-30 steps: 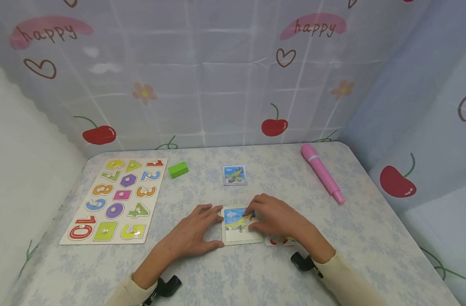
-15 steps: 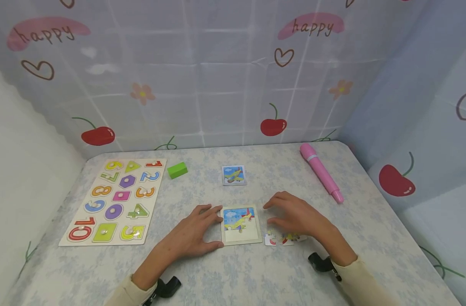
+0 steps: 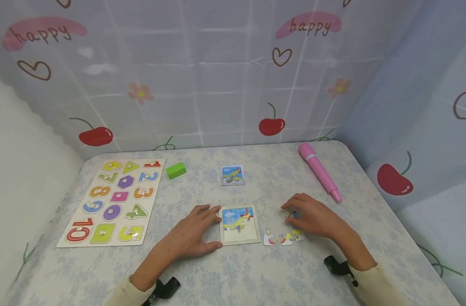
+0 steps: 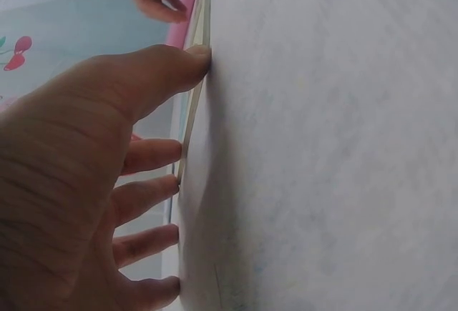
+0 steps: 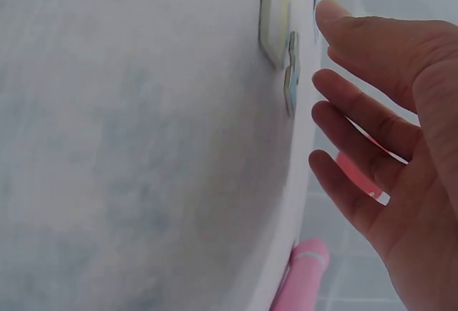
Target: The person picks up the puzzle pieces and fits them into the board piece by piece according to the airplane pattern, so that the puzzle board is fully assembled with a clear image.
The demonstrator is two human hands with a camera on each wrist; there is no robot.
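A small square jigsaw tray (image 3: pixel 240 237) lies mid-table, its upper part filled with a picture of a yellow and red plane on blue sky. My left hand (image 3: pixel 194 233) rests at its left side, with thumb and fingertips against the edge. In the left wrist view, the fingers (image 4: pixel 147 198) are spread and loosely bent. To the right of the tray, my right hand (image 3: pixel 311 216) hovers over a loose blue jigsaw piece (image 3: pixel 291 214), partly hidden under it. The right wrist view shows relaxed fingers (image 5: pixel 365 121) with nothing between them. More loose jigsaw pieces (image 3: pixel 286 239) lie nearer the front.
A picture card (image 3: pixel 232 175) of the plane lies behind the tray. At the left is a number and shape board (image 3: pixel 146 221), with a green block (image 3: pixel 176 170) beside it. A pink stick-shaped thing (image 3: pixel 320 172) lies at the back right. A printed curtain (image 3: pixel 217 85) hangs behind the table.
My right hand has left the tray, where a red and blue part of the picture now shows, and moved right over the loose pieces. The left hand has stayed at the tray's edge.
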